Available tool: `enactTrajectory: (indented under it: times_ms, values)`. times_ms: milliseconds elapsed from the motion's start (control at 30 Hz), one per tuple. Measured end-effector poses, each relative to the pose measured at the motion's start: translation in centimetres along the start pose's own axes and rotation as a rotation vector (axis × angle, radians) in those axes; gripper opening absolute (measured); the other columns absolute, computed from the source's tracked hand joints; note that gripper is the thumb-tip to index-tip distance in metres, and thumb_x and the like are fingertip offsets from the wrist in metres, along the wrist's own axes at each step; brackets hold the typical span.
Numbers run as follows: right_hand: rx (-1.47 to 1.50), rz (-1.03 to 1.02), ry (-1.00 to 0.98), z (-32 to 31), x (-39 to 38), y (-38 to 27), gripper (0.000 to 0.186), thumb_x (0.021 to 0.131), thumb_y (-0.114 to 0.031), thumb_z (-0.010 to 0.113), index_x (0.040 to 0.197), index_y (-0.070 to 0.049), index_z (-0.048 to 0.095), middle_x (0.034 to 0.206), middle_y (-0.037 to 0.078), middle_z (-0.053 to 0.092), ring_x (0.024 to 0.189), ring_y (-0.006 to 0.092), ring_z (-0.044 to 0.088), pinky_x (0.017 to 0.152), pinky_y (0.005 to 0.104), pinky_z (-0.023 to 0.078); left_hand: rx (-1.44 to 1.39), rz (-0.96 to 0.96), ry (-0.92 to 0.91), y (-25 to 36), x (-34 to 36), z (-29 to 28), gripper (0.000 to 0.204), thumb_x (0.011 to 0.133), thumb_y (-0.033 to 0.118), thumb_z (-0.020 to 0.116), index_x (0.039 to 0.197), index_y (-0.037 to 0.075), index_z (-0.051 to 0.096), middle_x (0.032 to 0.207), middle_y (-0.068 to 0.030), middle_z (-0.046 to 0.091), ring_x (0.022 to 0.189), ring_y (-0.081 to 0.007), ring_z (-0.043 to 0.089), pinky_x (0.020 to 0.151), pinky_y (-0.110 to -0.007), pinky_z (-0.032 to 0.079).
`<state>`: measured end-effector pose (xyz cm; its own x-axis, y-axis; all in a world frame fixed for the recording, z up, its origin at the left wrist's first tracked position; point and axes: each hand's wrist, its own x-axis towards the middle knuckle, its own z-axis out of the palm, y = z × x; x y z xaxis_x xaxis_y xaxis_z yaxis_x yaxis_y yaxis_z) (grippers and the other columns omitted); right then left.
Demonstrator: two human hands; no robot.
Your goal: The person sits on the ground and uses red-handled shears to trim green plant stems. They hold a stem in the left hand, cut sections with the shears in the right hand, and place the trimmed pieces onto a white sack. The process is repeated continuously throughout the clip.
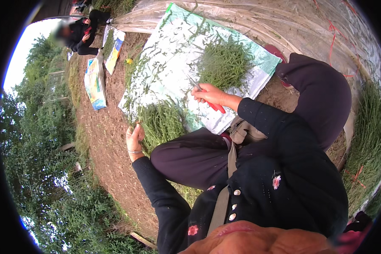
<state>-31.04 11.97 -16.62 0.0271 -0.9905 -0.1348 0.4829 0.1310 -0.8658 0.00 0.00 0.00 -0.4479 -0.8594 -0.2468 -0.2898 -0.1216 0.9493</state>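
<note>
My right hand (pixel 207 94) is closed around red-handled scissors (pixel 216 106), their metal blades pointing up and left over the white sheet (pixel 178 51). At the left, my left hand (pixel 135 137) pinches a thin green plant stem (pixel 139 111) near its lower end. The stem rises along the sheet's left edge, and its upper part is hard to separate from the greenery behind. Beside my left hand lies a heap of green sprigs (pixel 163 122). A denser green pile (pixel 225 63) rests on the sheet beyond my right hand, and loose cut bits are scattered over the sheet.
My bent legs (pixel 190 158) border the sheet's near side. Clear plastic film (pixel 279 21) covers ground beyond it. Printed sacks (pixel 95 82) lie on bare soil (pixel 114 139) at the left. Another person (pixel 82 36) sits at the far left. Green plants (pixel 366 127) grow at the right.
</note>
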Motion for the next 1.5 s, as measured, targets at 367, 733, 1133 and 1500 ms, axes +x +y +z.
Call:
enactTrajectory:
  times_ms: [367, 733, 1133, 1500]
  values:
    - [0.004, -0.098, 0.011, 0.1, 0.1, -2.2, 0.020, 0.089, -0.022, 0.047, 0.099, -0.005, 0.055, 0.091, 0.005, 0.059, 0.082, 0.0120, 0.056, 0.070, 0.0264, 0.046, 0.030, -0.014, 0.023, -0.8, -2.0, -0.5, 0.012, 0.088, 0.016, 0.055, 0.079, 0.008, 0.053, 0.053, 0.0049, 0.039, 0.042, -0.0040, 0.030, 0.039, -0.020, 0.020]
    - [0.117, -0.042, 0.047, 0.9, -0.3, -3.9, 0.023, 0.088, -0.024, 0.048, 0.099, -0.005, 0.054, 0.091, 0.004, 0.059, 0.084, 0.0123, 0.056, 0.073, 0.0280, 0.045, 0.007, -0.050, -0.008, -1.3, -2.3, -0.9, 0.011, 0.087, 0.013, 0.055, 0.096, 0.006, 0.056, 0.055, 0.0046, 0.041, 0.044, -0.0038, 0.031, 0.039, -0.019, 0.022]
    - [0.238, 0.019, 0.028, 0.0, 0.6, -3.9, 0.020, 0.085, -0.021, 0.052, 0.081, -0.001, 0.054, 0.063, 0.001, 0.047, 0.050, 0.0091, 0.043, 0.046, 0.0242, 0.038, 0.028, -0.119, 0.025, -1.9, -3.8, -0.9, 0.012, 0.086, 0.013, 0.057, 0.095, 0.005, 0.057, 0.056, 0.0043, 0.042, 0.044, -0.0038, 0.032, 0.040, -0.019, 0.022]
    - [0.004, -0.004, -0.031, -3.1, 0.7, -4.3, 0.017, 0.088, -0.019, 0.050, 0.086, -0.003, 0.052, 0.074, 0.001, 0.051, 0.063, 0.0078, 0.048, 0.055, 0.0234, 0.041, 0.001, -0.149, 0.039, -2.2, -4.0, -1.6, 0.012, 0.086, 0.012, 0.057, 0.096, 0.006, 0.057, 0.057, 0.0045, 0.041, 0.044, -0.0035, 0.031, 0.039, -0.018, 0.021]
